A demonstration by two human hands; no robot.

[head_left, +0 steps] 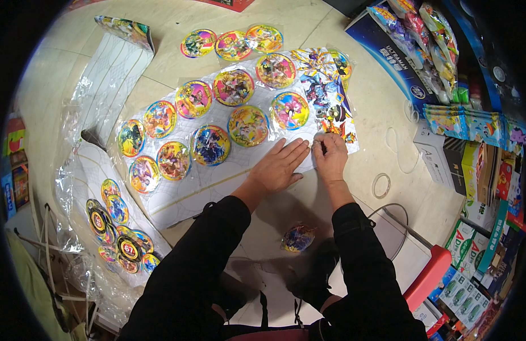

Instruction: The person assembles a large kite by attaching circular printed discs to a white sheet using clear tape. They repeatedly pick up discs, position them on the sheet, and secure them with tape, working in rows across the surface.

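Observation:
A long white sheet of card (186, 199) lies on the floor, with two rows of round picture discs (210, 145) on it under clear plastic. Its right end carries a colourful printed cartoon panel (330, 94). My left hand (281, 166) rests flat on the sheet below the discs, fingers stretched out. Beside it, my right hand (331, 156) is closed at the sheet's lower right edge, fingertips bent together in a pinch. What those fingertips hold is hidden. Between my arms, nearer to me, a small dark disc in clear wrap (298, 237) lies on the floor.
Three loose discs (233, 45) lie beyond the sheet. At left, a folded white card (112, 74) and a plastic-wrapped card with discs (123, 227) spread out. Boxes and toy packets (473, 128) line the right side. A red stool edge (430, 278) is near my right arm.

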